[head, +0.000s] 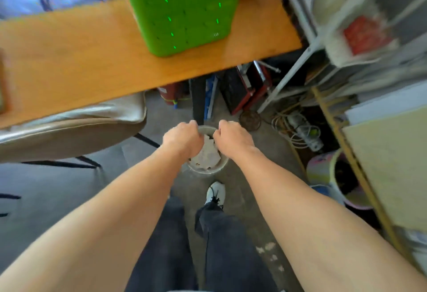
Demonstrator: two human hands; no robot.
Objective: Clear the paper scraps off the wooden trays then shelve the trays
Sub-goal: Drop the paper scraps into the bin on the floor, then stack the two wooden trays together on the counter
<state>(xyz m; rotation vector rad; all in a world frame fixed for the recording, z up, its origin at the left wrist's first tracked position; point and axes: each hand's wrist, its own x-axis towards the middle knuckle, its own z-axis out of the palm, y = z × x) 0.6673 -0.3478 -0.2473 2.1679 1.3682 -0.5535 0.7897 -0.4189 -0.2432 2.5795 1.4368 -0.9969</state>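
Observation:
Both my hands hang knuckles-up over a small round bin (203,171) on the floor. My left hand (182,139) and my right hand (233,138) have their fingers curled downward and hidden from view. White crumpled paper scraps (208,155) fill the bin and reach up between the two hands, touching the left one. Whether either hand grips paper is hidden. A brown wooden edge (3,84), blurred, shows at the far left on the orange table (80,60); it may be a tray.
A green perforated box (184,14) stands on the table. A beige chair (69,130) is tucked under the table at left. Metal shelving (323,37), cables (298,130), a pale board (388,164) and buckets (342,176) crowd the right. My shoe (216,193) is just behind the bin.

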